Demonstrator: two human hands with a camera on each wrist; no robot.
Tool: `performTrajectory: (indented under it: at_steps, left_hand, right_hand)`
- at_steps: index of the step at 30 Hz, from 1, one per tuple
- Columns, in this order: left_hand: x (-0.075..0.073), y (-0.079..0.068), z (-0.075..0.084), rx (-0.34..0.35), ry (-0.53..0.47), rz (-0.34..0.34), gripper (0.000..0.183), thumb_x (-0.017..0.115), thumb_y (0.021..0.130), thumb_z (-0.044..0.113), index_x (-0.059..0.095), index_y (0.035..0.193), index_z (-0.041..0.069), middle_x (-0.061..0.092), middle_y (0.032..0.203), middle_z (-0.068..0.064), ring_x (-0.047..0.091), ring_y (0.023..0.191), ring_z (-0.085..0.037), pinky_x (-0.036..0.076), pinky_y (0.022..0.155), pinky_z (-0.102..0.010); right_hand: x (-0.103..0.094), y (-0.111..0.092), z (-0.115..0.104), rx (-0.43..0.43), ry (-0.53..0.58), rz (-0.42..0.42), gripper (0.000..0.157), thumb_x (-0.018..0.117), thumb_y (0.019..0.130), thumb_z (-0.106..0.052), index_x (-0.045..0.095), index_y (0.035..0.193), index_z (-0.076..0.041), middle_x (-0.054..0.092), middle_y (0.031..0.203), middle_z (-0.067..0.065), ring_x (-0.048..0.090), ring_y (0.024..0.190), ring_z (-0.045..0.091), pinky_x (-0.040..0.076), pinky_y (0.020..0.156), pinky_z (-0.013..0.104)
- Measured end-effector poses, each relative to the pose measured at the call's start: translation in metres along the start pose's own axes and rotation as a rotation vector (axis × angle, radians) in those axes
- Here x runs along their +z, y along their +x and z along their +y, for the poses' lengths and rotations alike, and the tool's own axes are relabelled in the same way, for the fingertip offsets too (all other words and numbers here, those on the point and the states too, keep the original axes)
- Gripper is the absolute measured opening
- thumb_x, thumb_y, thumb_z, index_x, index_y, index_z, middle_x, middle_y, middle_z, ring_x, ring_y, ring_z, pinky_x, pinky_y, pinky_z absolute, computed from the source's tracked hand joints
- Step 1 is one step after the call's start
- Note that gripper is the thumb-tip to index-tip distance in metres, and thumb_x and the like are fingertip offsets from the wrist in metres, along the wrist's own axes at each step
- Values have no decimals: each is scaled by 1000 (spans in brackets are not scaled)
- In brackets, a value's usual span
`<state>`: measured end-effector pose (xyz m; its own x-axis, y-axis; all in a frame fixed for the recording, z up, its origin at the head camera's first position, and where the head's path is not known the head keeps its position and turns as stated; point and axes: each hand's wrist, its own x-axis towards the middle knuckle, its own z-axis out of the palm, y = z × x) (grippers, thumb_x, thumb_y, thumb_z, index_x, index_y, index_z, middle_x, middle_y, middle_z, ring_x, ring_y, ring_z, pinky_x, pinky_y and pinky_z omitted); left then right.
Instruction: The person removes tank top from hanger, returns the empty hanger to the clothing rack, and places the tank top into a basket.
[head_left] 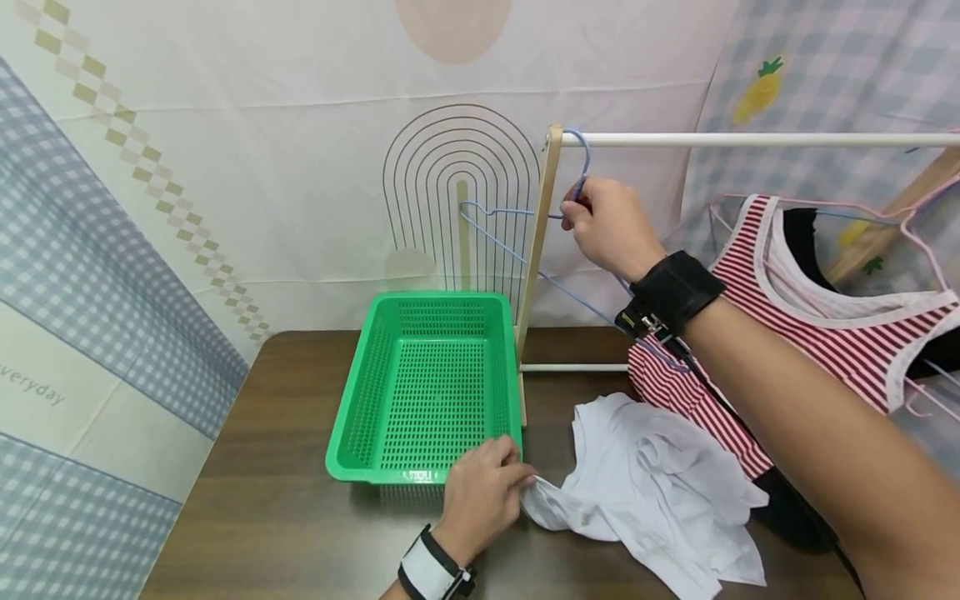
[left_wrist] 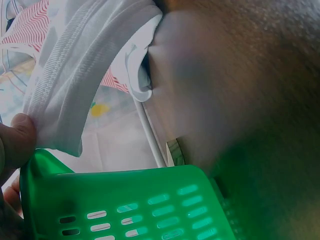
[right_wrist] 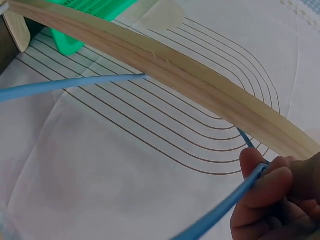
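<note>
My right hand (head_left: pixel 611 225) pinches a blue wire hanger (head_left: pixel 558 287) just below its hook, which loops over the left end of the white rail (head_left: pixel 645 140). In the right wrist view, thumb and fingers close round the blue hanger (right_wrist: pixel 220 212). Down at the near right corner of the green basket (head_left: pixel 341 433), my left hand (head_left: pixel 483 496) pinches the edge of a crumpled white garment (head_left: pixel 652 483) lying on the table. The left wrist view shows the white cloth (left_wrist: pixel 75 75) under the thumb, close to the basket's rim (left_wrist: pixel 125 175).
A red-and-white striped top (head_left: pixel 810 333) hangs from a pink hanger (head_left: pixel 817 202) at the right. The rack's wooden post (head_left: pixel 542 225) stands beside the basket. Patterned cloth (head_left: pixel 300 183) covers the wall behind the brown table (head_left: pixel 247 500).
</note>
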<state>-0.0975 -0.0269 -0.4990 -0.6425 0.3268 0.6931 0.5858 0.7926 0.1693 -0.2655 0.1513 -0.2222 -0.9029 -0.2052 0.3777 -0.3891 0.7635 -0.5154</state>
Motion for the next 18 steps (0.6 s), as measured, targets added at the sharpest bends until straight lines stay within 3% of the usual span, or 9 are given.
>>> performTrajectory:
  at_steps: [9,13,18]
  left_hand:
    - [-1,0,0,2,-8,-1,6,78,76,33,75,72,29,50,77,13,46,64,-5,38,53,-22]
    - [-1,1,-1,2,-10,3,6,78,76,33,75,73,29,51,77,13,47,64,-5,39,54,-22]
    - [-3,3,-1,-5,-21,7,6,78,77,33,75,73,29,53,77,14,50,66,-5,41,54,-21]
  right_hand:
    - [-3,-12,6,-19,58,55,27,51,100,-20,62,114,0,67,100,12,64,80,21,49,67,24]
    - [-5,-27,5,-41,39,144,29,53,99,-19,61,119,0,68,100,11,64,77,20,47,65,20]
    - [-6,-59,-1,-128,-6,276,25,56,97,-17,63,115,-1,68,91,10,59,70,16,40,63,17]
